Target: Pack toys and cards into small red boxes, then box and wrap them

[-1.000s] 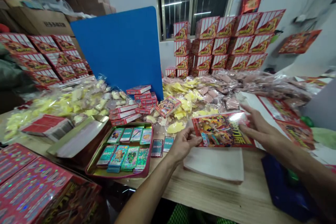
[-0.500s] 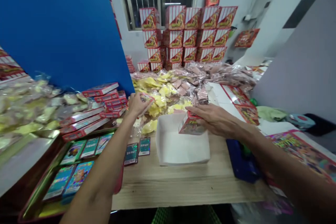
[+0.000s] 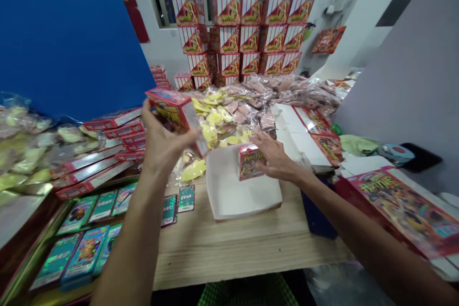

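My left hand (image 3: 161, 141) is raised above the table, shut on a small red printed box (image 3: 172, 111) that tilts in its fingers. Lower and to the right, my right hand (image 3: 275, 156) presses its fingers against the side of a second small red box (image 3: 248, 161). That box stands upright in a shallow white card tray (image 3: 233, 198). Loose teal trading cards (image 3: 178, 204) lie on the wooden table (image 3: 233, 248) just left of the tray, below my left forearm.
A tin of trading cards (image 3: 86, 251) sits at front left, beside flat red boxes (image 3: 93, 172). Plastic bags of yellow and pink items (image 3: 229, 114) lie behind the tray, before stacked red boxes (image 3: 244, 38). A blue partition (image 3: 64, 33) stands left; a large printed box (image 3: 405, 210) lies right.
The small red box now stands in the white tray, with my right hand at its side. My left hand has risen and holds a red box higher up. The view has shifted slightly.
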{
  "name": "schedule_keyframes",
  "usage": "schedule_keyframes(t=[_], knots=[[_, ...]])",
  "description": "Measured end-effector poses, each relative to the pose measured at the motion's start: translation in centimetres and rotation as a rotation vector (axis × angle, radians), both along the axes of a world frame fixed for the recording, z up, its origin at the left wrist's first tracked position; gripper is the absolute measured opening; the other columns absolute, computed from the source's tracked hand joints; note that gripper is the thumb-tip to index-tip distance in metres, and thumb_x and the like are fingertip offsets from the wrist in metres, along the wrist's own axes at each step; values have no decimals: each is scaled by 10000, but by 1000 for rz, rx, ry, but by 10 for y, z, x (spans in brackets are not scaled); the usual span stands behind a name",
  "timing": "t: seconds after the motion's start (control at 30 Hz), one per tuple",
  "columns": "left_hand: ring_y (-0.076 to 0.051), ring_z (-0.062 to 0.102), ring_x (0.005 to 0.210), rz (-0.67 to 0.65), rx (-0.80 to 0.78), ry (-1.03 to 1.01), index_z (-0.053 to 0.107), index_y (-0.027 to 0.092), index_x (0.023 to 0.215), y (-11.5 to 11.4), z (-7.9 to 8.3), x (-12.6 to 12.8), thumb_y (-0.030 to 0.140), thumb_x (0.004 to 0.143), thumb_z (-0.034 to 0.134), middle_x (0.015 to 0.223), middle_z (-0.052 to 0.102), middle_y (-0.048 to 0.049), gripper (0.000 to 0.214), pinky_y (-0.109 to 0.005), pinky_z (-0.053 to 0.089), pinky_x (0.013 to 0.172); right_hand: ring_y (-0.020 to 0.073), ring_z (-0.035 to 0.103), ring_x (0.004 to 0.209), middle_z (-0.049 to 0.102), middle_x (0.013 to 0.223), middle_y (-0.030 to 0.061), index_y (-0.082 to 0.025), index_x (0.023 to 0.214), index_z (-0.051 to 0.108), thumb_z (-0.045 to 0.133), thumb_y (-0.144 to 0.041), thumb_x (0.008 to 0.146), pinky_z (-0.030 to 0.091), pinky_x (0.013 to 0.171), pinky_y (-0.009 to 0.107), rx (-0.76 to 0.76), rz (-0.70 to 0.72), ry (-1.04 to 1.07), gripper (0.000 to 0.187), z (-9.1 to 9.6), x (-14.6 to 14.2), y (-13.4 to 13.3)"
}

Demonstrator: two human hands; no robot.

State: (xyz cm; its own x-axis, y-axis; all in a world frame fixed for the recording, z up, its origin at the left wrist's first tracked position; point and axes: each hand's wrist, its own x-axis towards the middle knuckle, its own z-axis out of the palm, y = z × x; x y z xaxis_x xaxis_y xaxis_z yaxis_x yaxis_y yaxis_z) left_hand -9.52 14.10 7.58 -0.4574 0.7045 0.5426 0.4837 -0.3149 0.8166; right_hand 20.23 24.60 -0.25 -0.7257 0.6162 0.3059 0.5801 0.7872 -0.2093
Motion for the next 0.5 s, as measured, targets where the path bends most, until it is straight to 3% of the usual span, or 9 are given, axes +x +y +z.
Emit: schedule_keyframes(t=[0.03,0.1,0.17,0.23,0.3,0.4,0.5], knots=[[-343,571,1249,-138,-10,-54,352,273,1413,-17,0,21,428,512,948,1339,545,-92,1092,-542,482,1060,424,300,1483,365,1596,232,-130,1594,349,562,-249,867,308,1138,607,-83,-46,45,768,-2,2,3],[-329,599,1189,-287,-103,-161,420,261,1326,-42,-12,67,439,509,969,1289,568,-94,1000,-502,513,1020,377,443,1389,497,1485,211,-136,1559,413,535,-270,889,364,1123,560,-212,-82,138,694,-4,4,8],[-330,583,1210,-297,-193,-234,390,252,1291,-50,-39,108,440,503,983,1298,554,-122,1004,-479,498,1038,335,523,1301,556,1406,175,-160,1503,493,546,-281,887,399,1110,521,-281,-76,265,630,-6,4,8],[-350,531,1283,-167,-196,-284,317,251,1324,-42,-72,135,428,472,997,1354,502,-158,1105,-485,442,1100,321,538,1287,569,1398,150,-178,1486,512,613,-328,857,408,1116,502,-372,-81,429,655,-9,3,2],[-363,491,1318,-70,-204,-299,291,240,1315,-26,-103,148,401,481,990,1371,464,-179,1100,-498,401,1129,315,543,1307,584,1417,135,-189,1514,473,633,-374,851,425,1116,488,-536,-109,629,707,-15,1,-9],[-380,449,1352,-103,-322,-281,326,226,1280,-8,-134,146,314,596,909,1379,448,-191,903,-533,347,1154,308,548,1344,578,1473,111,-239,1547,430,475,-511,971,483,1073,487,-735,-179,868,639,-31,1,-32],[-391,385,1418,-231,-398,-258,371,229,1323,-8,-148,139,213,690,774,1428,452,-191,751,-557,263,1193,300,533,1380,572,1493,84,-297,1560,419,278,-628,1032,514,1047,515,-690,-195,877,639,-54,4,-60]])
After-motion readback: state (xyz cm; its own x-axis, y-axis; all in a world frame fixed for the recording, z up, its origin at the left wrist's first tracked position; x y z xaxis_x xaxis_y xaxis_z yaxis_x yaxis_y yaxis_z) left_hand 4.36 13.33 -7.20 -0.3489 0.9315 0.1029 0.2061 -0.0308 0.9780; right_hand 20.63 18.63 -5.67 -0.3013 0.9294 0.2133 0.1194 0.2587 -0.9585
